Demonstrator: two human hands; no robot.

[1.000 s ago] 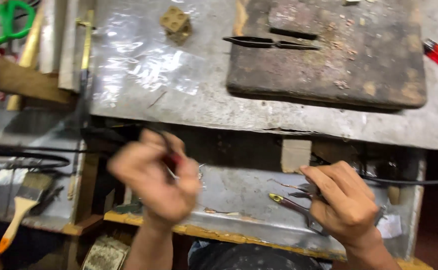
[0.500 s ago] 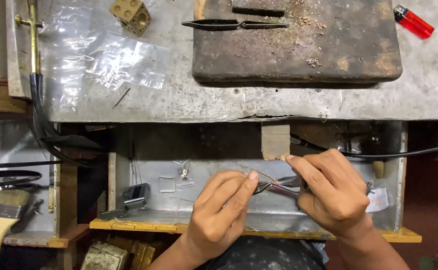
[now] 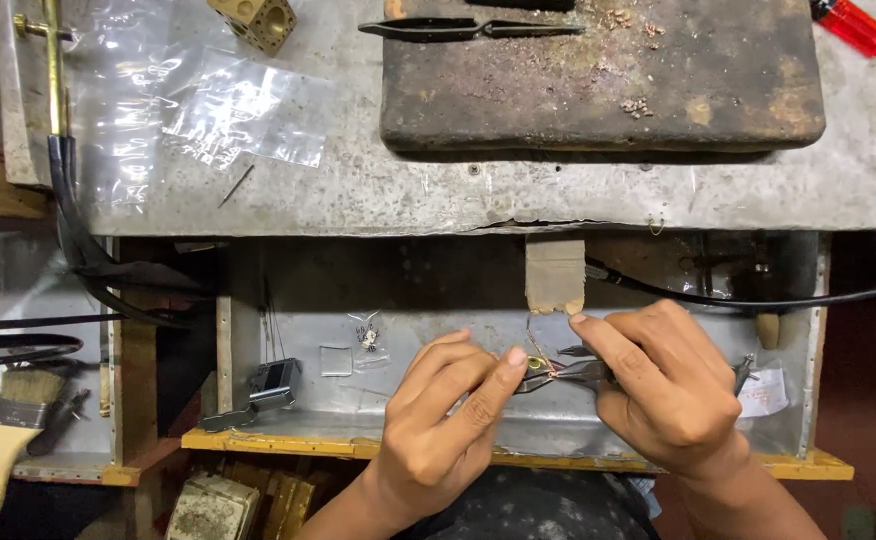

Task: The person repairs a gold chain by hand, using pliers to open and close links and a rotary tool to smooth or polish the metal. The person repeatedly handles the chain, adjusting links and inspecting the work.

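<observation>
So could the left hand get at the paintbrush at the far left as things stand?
Probably yes: the left hand only pinches a small wire piece by the pliers, and nothing visible blocks the way to the paintbrush.

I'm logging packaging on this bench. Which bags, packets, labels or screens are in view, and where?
Clear plastic bag: flat, crumpled, upper left of the metal benchtop.
Small clear packet: in the tray, left of the hands, tiny dark bits inside.
Pale packet: tray's right end, partly hidden.
Screens: none.

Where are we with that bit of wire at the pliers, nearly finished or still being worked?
Still being worked. The right hand grips the pliers, whose tips pinch a thin wire with a small ring. The left hand pinches it at the tips. Nothing finished shows in the tray; the tweezers lie unused.
</observation>
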